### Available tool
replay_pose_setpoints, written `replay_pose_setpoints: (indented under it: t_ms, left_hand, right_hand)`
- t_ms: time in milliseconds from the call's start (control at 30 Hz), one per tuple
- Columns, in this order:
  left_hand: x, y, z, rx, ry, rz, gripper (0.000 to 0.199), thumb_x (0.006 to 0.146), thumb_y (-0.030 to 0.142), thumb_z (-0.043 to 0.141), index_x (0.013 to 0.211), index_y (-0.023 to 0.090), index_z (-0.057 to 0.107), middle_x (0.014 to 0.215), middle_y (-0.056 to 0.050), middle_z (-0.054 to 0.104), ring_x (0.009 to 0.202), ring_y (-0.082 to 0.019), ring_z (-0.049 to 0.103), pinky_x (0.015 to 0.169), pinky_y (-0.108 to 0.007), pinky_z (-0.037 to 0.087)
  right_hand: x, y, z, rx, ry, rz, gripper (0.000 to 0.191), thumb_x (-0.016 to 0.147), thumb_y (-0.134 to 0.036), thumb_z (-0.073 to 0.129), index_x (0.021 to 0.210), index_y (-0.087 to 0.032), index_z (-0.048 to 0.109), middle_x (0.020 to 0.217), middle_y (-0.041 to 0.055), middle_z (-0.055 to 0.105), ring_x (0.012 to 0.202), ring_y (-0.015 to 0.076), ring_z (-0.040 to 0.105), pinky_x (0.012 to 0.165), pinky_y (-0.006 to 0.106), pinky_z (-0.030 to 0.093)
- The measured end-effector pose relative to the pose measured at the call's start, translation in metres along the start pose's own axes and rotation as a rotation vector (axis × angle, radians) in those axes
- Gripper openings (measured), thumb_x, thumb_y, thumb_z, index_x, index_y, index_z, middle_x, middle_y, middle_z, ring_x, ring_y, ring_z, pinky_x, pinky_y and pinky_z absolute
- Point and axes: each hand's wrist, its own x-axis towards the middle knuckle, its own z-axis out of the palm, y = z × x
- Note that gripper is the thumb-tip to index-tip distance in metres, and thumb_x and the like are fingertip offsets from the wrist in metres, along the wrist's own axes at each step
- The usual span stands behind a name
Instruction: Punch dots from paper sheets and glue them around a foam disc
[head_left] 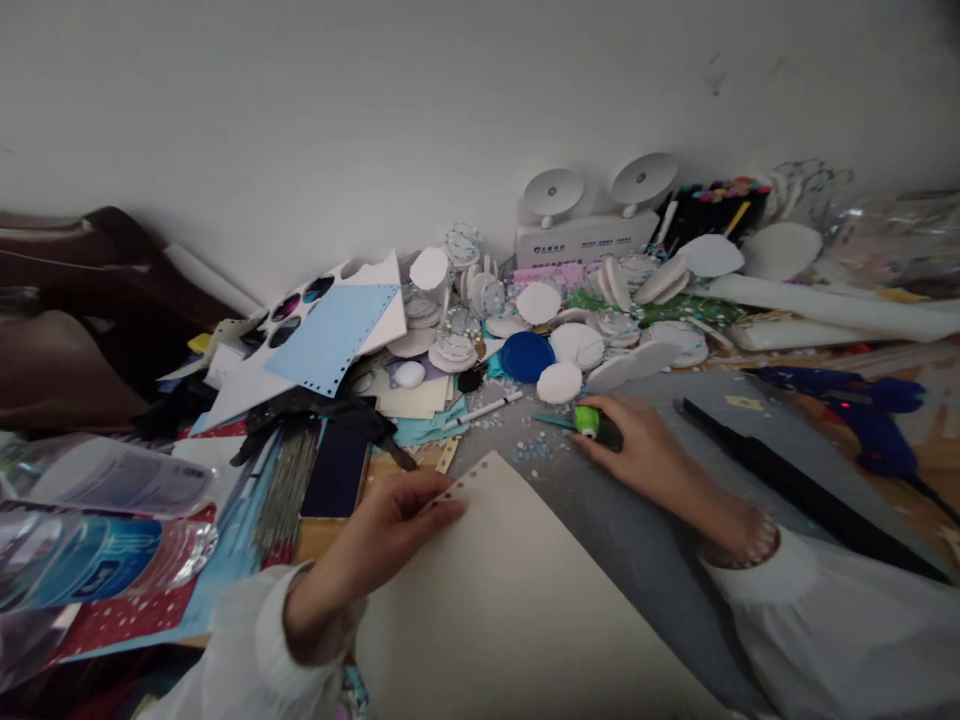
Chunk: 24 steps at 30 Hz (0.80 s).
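1. Currently, the left hand point(397, 520) is closed in a pinch, thumb against fingers on the hole-punched edge of a large cream paper sheet point(510, 590) in the foreground.
2. Right hand point(637, 440): thumb and fingers curled round a small green-handled tool with a narrow teal tip point(587, 421), over the grey work mat point(615, 530). I cannot tell whether it is lifted.
3. Handling, my judgement: I would keep the pinch light to spare the holes, hold the paper flat, and point the tip away from the left fingers.
4. In the way: loose pale blue beads point(532, 447) near the sheet's corner could roll underneath.
5. Around: piled white round discs point(560, 383), a dark blue round lid point(527, 357), a long black flat object point(787, 470) beside the right forearm, a blue glue gun point(881, 430) with its red light lit.
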Motion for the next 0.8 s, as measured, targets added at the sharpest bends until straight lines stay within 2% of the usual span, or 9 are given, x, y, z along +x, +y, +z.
replay_pose_setpoints:
  t_ms: [100,200,300,367,433,533,600,700,800]
  left_hand:
    - [0.005,-0.008,0.018,0.19,-0.037,0.074,0.027,0.09,0.031,0.052,0.076,0.013,0.067,0.07,0.0,0.063,0.067,-0.012,0.055,0.059,-0.019,0.038]
    - [0.014,-0.003,0.039,0.278,-0.095,0.114,0.023,0.091,0.025,0.051,0.086,0.016,0.071,0.077,-0.001,0.07,0.071,-0.013,0.06,0.062,-0.019,0.041]
    - [0.022,0.009,0.056,0.387,-0.155,0.215,0.021,0.091,0.023,0.052,0.091,0.02,0.073,0.084,-0.002,0.073,0.074,-0.015,0.065,0.064,-0.02,0.042]
    - [0.027,0.014,0.061,0.477,-0.185,0.26,0.02,0.09,0.023,0.054,0.093,0.022,0.073,0.086,-0.003,0.074,0.077,-0.017,0.066,0.065,-0.021,0.043]
    - [0.029,0.015,0.059,0.546,-0.208,0.27,0.02,0.089,0.021,0.055,0.099,0.023,0.072,0.091,-0.003,0.074,0.083,-0.018,0.067,0.069,-0.023,0.045]
    - [0.026,0.008,0.049,0.634,-0.181,0.257,0.023,0.088,0.016,0.054,0.105,0.023,0.069,0.098,-0.004,0.072,0.091,-0.019,0.066,0.077,-0.025,0.047]
    - [0.023,0.001,0.042,0.677,-0.144,0.245,0.024,0.088,0.013,0.052,0.103,0.021,0.069,0.098,-0.005,0.071,0.092,-0.018,0.065,0.079,-0.025,0.048]
    - [0.02,-0.004,0.037,0.705,-0.128,0.255,0.026,0.09,0.01,0.047,0.099,0.02,0.07,0.093,-0.005,0.069,0.089,-0.017,0.064,0.078,-0.025,0.048]
    - [0.022,-0.004,0.041,0.778,-0.145,0.303,0.025,0.092,0.008,0.047,0.097,0.019,0.069,0.091,-0.004,0.067,0.087,-0.017,0.062,0.075,-0.025,0.048]
  right_hand:
    - [0.001,-0.003,-0.014,-0.008,0.036,-0.018,0.031,0.082,-0.031,0.06,0.109,-0.016,0.06,0.106,0.0142,0.063,0.102,0.0327,0.057,0.088,0.048,0.044]
    - [-0.007,-0.028,-0.032,0.082,0.052,-0.054,0.029,0.085,-0.032,0.057,0.112,-0.019,0.059,0.112,0.0114,0.062,0.108,0.0284,0.056,0.094,0.044,0.043]
    - [-0.023,-0.057,-0.042,0.235,-0.202,-0.063,0.023,0.083,-0.033,0.062,0.104,-0.023,0.063,0.105,0.0059,0.067,0.1,0.0232,0.061,0.087,0.036,0.047]
    - [-0.035,-0.068,-0.044,0.244,-0.35,-0.045,0.009,0.081,-0.03,0.064,0.087,-0.024,0.067,0.088,0.0028,0.07,0.088,0.0212,0.063,0.079,0.034,0.047]
    - [-0.045,-0.066,-0.043,0.242,-0.393,0.007,0.012,0.084,-0.028,0.061,0.075,-0.023,0.067,0.076,0.0015,0.068,0.079,0.0194,0.063,0.074,0.032,0.047]
    - [-0.06,-0.049,-0.044,0.257,-0.316,0.113,0.021,0.089,-0.031,0.055,0.074,-0.021,0.066,0.073,0.0018,0.067,0.073,0.0181,0.062,0.069,0.03,0.047]
    - [-0.068,-0.037,-0.042,0.232,-0.262,0.116,0.023,0.09,-0.033,0.053,0.075,-0.021,0.065,0.074,0.0021,0.067,0.073,0.0183,0.063,0.067,0.03,0.048]
    - [-0.075,-0.033,-0.035,0.081,-0.186,-0.011,0.015,0.09,-0.03,0.054,0.087,-0.022,0.067,0.088,0.0048,0.068,0.085,0.0214,0.063,0.074,0.035,0.048]
    - [-0.073,-0.045,-0.022,-0.084,-0.14,-0.18,0.02,0.09,-0.025,0.054,0.105,-0.021,0.066,0.102,0.0079,0.067,0.096,0.0234,0.06,0.083,0.04,0.045]
